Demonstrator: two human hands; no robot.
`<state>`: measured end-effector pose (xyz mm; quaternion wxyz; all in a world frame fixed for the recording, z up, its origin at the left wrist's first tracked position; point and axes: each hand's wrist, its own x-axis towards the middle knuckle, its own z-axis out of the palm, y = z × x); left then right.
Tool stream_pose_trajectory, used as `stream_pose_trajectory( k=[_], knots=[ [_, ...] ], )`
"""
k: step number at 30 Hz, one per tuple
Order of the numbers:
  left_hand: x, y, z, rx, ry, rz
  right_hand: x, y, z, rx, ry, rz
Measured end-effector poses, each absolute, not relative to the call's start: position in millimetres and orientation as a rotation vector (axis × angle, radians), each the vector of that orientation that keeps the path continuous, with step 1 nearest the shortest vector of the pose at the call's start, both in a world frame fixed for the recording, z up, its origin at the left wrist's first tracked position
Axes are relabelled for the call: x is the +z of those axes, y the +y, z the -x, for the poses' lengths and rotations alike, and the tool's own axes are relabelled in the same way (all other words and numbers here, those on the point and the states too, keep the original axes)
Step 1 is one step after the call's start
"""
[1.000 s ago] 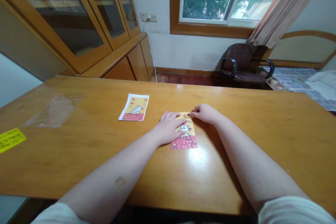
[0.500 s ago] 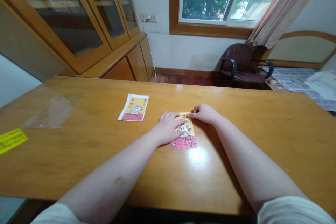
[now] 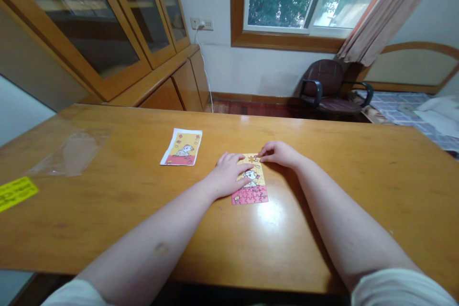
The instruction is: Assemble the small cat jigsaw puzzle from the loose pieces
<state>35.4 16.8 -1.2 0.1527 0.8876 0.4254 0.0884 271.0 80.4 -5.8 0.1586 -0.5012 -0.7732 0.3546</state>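
Observation:
A small jigsaw puzzle (image 3: 248, 195) with a white cartoon animal on yellow and pink lies on the table. My left hand (image 3: 231, 174) rests across its left side, fingers spread and flat. Near the puzzle's top, a piece-shaped gap shows the brown wood beneath. At the upper right corner, my right hand (image 3: 278, 154) has its thumb and fingers pinched together on a puzzle piece (image 3: 256, 158); its fingertips partly cover that piece. To the left lies a picture card (image 3: 182, 147) with the same design and a white border, touched by neither hand.
On the left of the wooden table (image 3: 125, 210) lie a clear plastic bag (image 3: 77, 153) and a yellow label with dark writing (image 3: 17, 193). Beyond the far edge stand a glass-door cabinet (image 3: 143, 57), an armchair (image 3: 324, 81) and a bed (image 3: 405, 110).
My right fingers have drawn back slightly to the right, uncovering more of the puzzle's upper right corner and the gap beside it. The left hand stays on the puzzle.

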Motion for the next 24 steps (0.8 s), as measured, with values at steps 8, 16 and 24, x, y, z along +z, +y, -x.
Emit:
stream_pose_trajectory(
  k=[8, 16, 24],
  knots=[
    [0, 16, -36, 0.254, 1.218, -2.559, -9, 78, -260, 0.846, -2.242, 1.437],
    [3, 15, -36, 0.262, 1.222, -2.532, -11, 72, -246, 0.700, -2.282, 1.404],
    [3, 15, -37, 0.262, 1.225, -2.546, -8, 69, -242, 0.648, -2.293, 1.415]
  ],
)
